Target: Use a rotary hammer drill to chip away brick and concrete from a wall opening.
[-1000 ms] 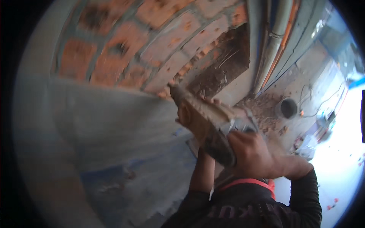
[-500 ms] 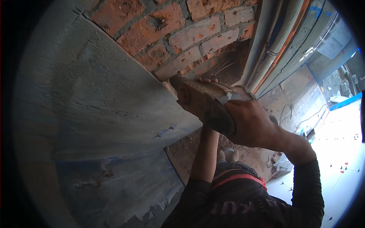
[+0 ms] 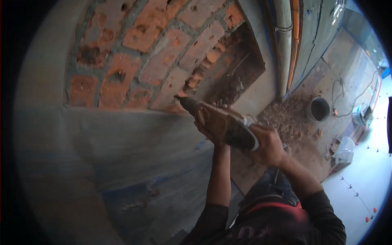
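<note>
A dusty hammer drill is held up against the brick wall, its chisel end at the lower edge of the exposed bricks. My left hand grips the front body of the tool from below, with part of its fingers hidden behind it. At the rear, my right hand is closed round the handle. Just beyond the tool lies a dark recess cut into the wall, with broken brick along its left side.
Grey plaster borders the bricks. Pipes run along the wall on the right. Brick rubble covers the floor beside a bucket, a cable and a clear plastic bag. Pale tiles lie at the right.
The view has swung, bringing more of the brickwork, recess, rubble and bucket into sight. Both hands keep their hold on the hammer drill, whose chisel end now shows against the bricks.
</note>
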`<state>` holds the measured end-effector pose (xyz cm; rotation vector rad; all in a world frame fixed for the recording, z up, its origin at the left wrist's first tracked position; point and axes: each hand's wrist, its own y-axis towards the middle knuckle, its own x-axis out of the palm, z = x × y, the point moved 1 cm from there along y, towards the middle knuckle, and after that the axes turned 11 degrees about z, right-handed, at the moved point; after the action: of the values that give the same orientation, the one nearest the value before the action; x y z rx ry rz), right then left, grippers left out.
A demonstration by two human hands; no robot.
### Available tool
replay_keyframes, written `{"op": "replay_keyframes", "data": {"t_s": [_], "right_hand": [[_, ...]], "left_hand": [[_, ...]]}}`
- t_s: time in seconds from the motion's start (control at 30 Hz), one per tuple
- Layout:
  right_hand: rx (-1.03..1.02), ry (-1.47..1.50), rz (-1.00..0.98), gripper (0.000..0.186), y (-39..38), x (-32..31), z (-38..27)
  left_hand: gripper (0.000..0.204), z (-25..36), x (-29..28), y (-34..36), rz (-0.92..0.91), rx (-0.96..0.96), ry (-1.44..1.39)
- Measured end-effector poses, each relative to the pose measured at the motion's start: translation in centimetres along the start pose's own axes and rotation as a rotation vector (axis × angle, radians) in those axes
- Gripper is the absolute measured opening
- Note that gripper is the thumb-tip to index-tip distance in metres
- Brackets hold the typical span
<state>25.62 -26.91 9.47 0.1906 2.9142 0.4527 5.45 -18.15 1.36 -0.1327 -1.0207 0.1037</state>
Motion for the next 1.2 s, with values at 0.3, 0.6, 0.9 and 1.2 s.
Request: {"op": "replay_keyframes", "data": {"t_s": [0.3, 0.6, 0.9, 1.2], "right_hand": [[0.349, 0.488, 0.267, 0.026, -12.1, 9.8, 23.1], [0.388, 0.405, 0.07, 0.036, -15.7, 3.7, 15.2], [0.105, 0.118, -0.072, 0.038, -9.7, -1.5, 4.3], [0.043, -0.097, -0.182, 0.032, -5.1, -2.7, -4.2]], "left_hand": [[0.053, -2.9, -15.5, 0.8, 0.268, 0.421, 1.189], [0.089, -1.5, -10.7, -5.2, 0.066, -0.087, 0.964], [0.081, -2.0, -4.5, -5.7, 0.089, -0.21, 0.284], [0.091, -0.1, 0.7, -5.5, -0.01, -0.206, -0.046]]}}
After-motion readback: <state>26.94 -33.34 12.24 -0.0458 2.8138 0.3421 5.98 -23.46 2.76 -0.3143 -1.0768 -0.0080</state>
